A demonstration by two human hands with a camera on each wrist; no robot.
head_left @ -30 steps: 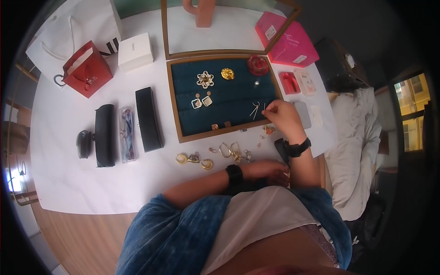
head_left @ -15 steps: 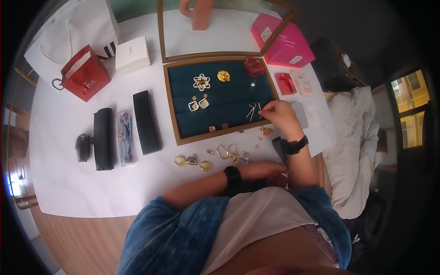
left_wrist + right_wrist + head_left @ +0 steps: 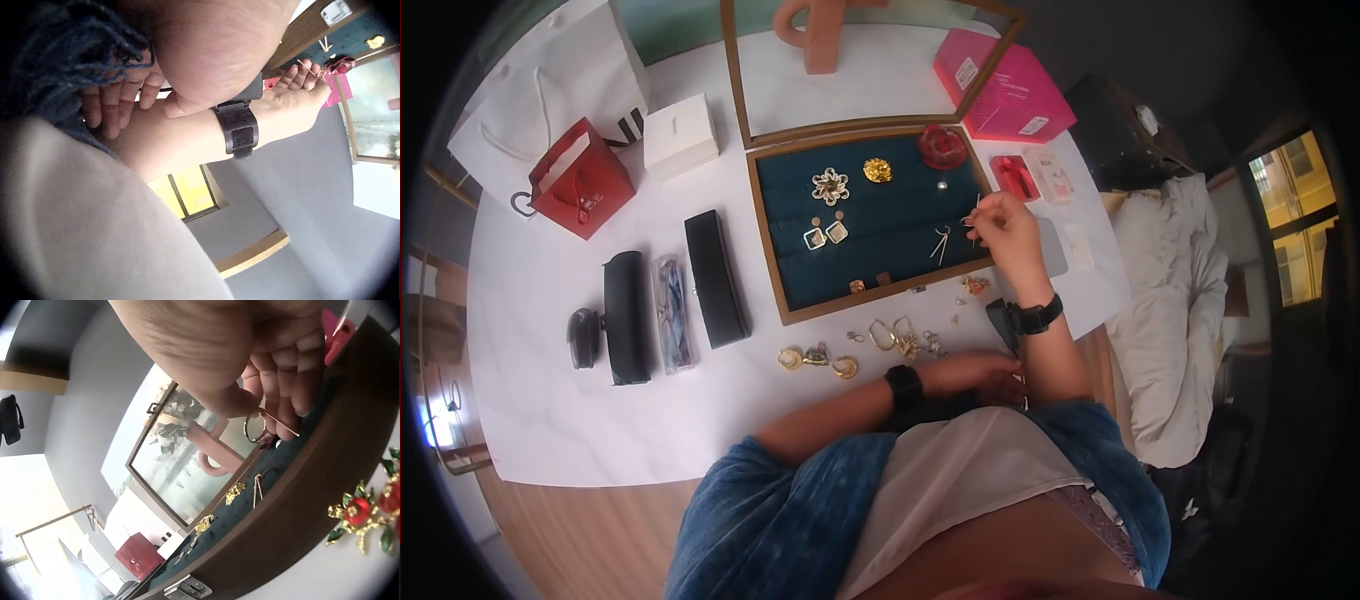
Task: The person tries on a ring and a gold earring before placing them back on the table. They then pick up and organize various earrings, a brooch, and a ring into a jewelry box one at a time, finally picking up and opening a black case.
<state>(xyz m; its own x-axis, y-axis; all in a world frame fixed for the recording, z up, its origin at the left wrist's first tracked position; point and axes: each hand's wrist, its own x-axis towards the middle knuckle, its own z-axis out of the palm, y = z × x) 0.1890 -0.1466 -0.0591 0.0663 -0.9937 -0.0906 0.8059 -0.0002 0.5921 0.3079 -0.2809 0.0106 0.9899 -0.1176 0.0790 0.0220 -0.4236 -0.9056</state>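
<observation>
My right hand [image 3: 1012, 240] pinches a thin gold earring [image 3: 255, 427], with a ring and a straight bar, between thumb and fingers over the right side of the jewelry box [image 3: 880, 300]. Left of it on the dark green lining lies a similar bar-shaped earring [image 3: 940, 244]. A flower brooch [image 3: 830, 187], a gold piece [image 3: 878, 170], square earrings [image 3: 836, 232] and a red round piece [image 3: 942, 147] also sit inside. My left hand [image 3: 1000, 385] lies by the right forearm near my body, its fingers [image 3: 111, 109] loosely bent and holding nothing visible.
Loose earrings [image 3: 903, 340] lie along the box's front edge. Its glass lid [image 3: 860, 128] stands raised behind. Black cases [image 3: 718, 280], a red bag [image 3: 583, 180] and a white box [image 3: 680, 137] are on the left; a pink box [image 3: 1005, 88] stands at the back right.
My right hand has moved slightly back and right from the bar-shaped earring, with the pinched earring in its fingertips. The head view has shifted. My left hand stays by the forearm.
</observation>
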